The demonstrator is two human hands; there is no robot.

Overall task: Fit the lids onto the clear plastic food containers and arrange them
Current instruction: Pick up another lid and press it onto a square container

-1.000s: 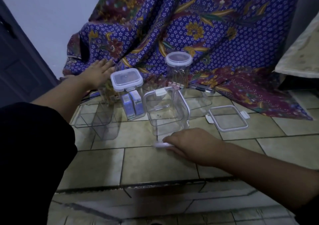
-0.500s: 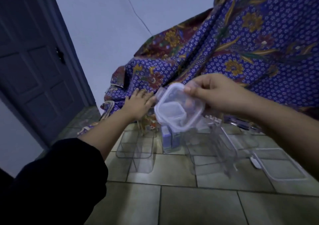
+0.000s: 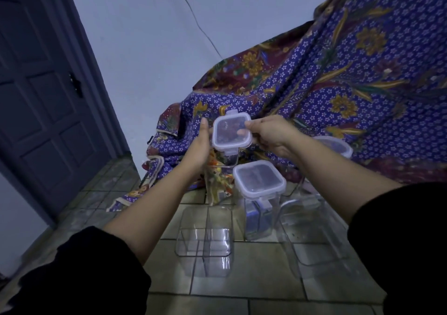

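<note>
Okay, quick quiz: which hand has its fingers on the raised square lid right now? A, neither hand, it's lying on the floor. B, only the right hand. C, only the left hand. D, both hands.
D: the left hand presses against the square lid's left edge while the right hand pinches its right edge, holding it up above the containers on the tiled floor.

We see a square clear lid (image 3: 231, 133) raised above a tall lidded container (image 3: 259, 195); open containers (image 3: 205, 239) stand nearer on the floor.

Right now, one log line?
right hand: holds square lid | left hand: steadies it | tall container below: unlidded
</note>
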